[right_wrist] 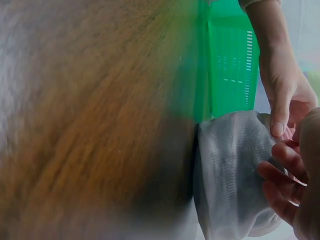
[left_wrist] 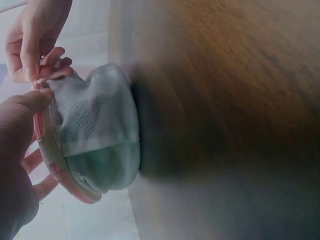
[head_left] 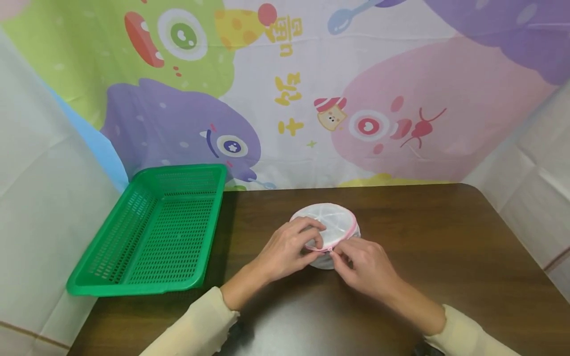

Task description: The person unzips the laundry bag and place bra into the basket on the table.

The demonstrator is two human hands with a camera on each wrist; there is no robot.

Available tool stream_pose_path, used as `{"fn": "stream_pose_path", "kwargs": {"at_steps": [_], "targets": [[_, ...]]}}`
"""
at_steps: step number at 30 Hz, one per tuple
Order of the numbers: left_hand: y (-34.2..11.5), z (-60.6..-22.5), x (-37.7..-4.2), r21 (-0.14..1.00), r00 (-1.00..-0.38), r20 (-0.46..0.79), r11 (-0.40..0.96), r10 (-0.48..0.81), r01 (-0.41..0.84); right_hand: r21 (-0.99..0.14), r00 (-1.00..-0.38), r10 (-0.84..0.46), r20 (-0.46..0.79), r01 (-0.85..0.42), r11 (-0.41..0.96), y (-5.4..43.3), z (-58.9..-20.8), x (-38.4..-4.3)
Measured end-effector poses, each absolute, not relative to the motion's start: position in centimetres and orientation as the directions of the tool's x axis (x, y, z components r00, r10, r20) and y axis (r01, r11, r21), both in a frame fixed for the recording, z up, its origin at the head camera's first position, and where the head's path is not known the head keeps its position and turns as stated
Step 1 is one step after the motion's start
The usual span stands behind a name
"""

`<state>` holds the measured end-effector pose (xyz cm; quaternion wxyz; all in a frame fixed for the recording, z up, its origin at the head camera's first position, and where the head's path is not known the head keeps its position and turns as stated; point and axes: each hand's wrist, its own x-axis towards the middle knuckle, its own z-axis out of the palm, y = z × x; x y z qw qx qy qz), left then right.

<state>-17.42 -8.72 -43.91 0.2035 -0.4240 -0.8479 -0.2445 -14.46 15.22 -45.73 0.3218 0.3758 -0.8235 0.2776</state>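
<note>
A round white mesh laundry bag with a pink zipper round its lid stands on the table. In the left wrist view its grey mesh side bulges, with a pale green patch low down. My left hand grips the zipped rim, thumb at the front edge and fingers over the lid. My right hand pinches the zipper pull at the front of the rim, close beside the left thumb. In the right wrist view, the right fingers curl next to the mesh side.
A green plastic basket with slotted walls stands on the left of the brown wooden table. Behind the table hangs a cartoon-printed cloth, and pale sheets hang along the sides.
</note>
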Motion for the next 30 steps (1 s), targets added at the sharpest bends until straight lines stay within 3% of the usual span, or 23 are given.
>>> {"fn": "stream_pose_path", "kwargs": {"at_steps": [14, 30], "targets": [[-9.2, -43.7, -18.2, 0.304, -0.567, 0.517, 0.482, 0.641, 0.822, -0.146, -0.466, -0.510, 0.723, -0.825, 0.547, 15.7, -45.5, -15.5], [-10.0, -43.4, -18.6, 0.347, -0.586, 0.482, 0.472, 0.651, 0.810, -0.173, -0.453, -0.504, 0.736, -0.845, 0.506, 15.9, -45.7, -16.0]]}}
